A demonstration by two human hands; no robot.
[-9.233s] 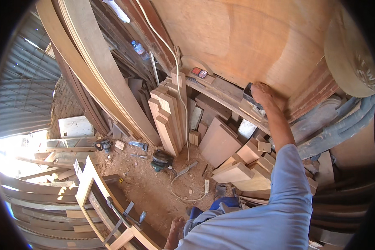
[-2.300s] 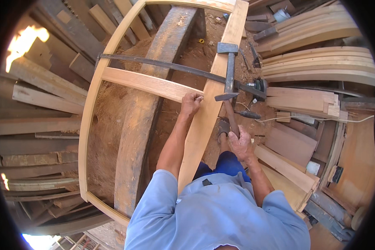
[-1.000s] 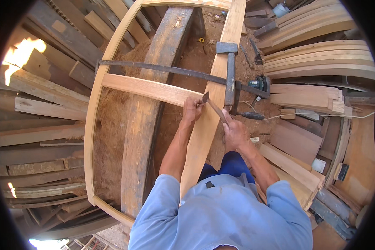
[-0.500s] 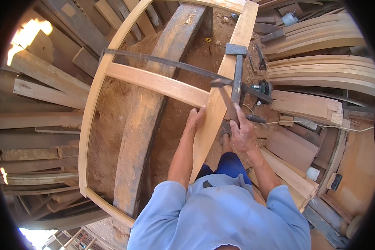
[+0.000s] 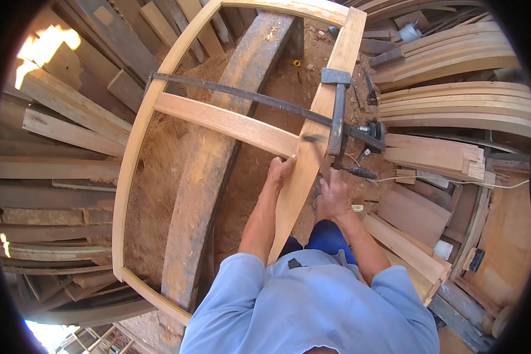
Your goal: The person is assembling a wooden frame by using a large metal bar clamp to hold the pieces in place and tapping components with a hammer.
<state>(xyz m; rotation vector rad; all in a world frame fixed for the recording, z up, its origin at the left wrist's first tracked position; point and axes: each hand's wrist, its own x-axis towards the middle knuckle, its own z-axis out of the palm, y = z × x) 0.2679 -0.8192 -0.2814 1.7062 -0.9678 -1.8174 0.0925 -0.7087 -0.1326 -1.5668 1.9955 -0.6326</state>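
Note:
A large curved wooden frame (image 5: 123, 194) lies in front of me, with a wooden crosspiece (image 5: 224, 121) meeting its wide right-hand board (image 5: 295, 192). At that joint my left hand (image 5: 281, 171) grips the frame's edge, thumb on top; its other fingers are partly hidden beneath. My right hand (image 5: 334, 194) is closed round the handle of a hammer (image 5: 321, 156). The blurred hammer head is over the wide board, just right of the joint; whether it touches cannot be made out. A long metal bar clamp (image 5: 242, 93) spans the frame just beyond the crosspiece.
A heavy, worn beam (image 5: 197, 183) runs under the frame, above sawdust-covered ground. Stacked curved boards (image 5: 454, 100) stand to the right, beside a dark power tool (image 5: 373, 128) and a pale cord (image 5: 442, 178). Planks (image 5: 53, 170) crowd the left side.
My right hand has moved down and slightly nearer, and the hammer head has dropped toward the board beside the joint. My left hand keeps its grip at the joint.

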